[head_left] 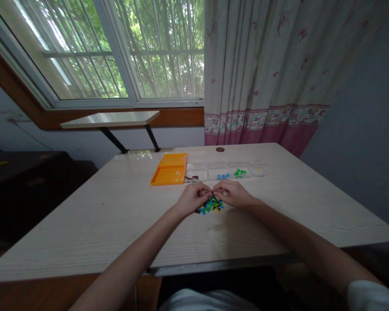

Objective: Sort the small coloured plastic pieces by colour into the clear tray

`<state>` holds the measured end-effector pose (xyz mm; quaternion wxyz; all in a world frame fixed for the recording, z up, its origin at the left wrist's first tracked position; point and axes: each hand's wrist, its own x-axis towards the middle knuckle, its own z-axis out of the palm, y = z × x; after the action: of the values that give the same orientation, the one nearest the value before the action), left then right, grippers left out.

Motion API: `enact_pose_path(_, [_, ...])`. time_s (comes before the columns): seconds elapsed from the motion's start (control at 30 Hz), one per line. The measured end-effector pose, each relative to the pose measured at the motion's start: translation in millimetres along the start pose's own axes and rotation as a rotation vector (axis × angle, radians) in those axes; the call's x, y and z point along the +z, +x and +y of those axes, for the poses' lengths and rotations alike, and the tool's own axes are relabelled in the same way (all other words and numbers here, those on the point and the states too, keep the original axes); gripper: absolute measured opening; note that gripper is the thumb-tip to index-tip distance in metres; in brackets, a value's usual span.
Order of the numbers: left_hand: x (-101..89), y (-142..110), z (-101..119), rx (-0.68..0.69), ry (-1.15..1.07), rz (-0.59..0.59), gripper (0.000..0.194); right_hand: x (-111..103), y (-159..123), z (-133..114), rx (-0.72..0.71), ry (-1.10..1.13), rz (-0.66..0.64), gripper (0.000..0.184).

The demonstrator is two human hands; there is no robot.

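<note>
A loose pile of small plastic pieces (210, 205) in green, blue, yellow, white and dark brown lies on the table. My left hand (193, 196) rests at the pile's left side, thumb and fingertips pinched together. From the right, my right hand (232, 193) reaches over the pile with its fingers pinched too. The fingertips of both hands nearly meet above the pieces; whatever is between them is too small to make out. Just beyond the hands are clear plastic trays (203, 172), holding brown pieces (192, 177), blue pieces (223, 176), green pieces (239, 172) and a little yellow.
An orange open case (169, 169) with a few white bits lies left of the trays. A raised shelf (113, 119) on black legs stands at the table's back left. A dark round disc (220, 149) sits near the back edge, before a curtain (246, 77).
</note>
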<state>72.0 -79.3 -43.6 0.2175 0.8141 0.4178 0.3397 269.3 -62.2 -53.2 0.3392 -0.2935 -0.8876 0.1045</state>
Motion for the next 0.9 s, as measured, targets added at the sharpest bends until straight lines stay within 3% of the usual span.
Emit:
enact_pose_path(0.3, [-2.3,0.9,-3.9,0.065,0.030,0.070,0.010,0.7,1.8,0.6,0.022,-0.009,0.039,0.011])
enact_pose_path(0.67, [-14.6,-2.9,2.3,0.141,0.017,0.463,0.011,1.8,-2.8,20.2,0.096,-0.090,-0.165,0.020])
enact_pose_path(0.9, [-15.8,-3.0,4.9,0.169,0.034,0.559,0.008,3.7,-1.5,19.4,0.159,-0.114,-0.182,0.017])
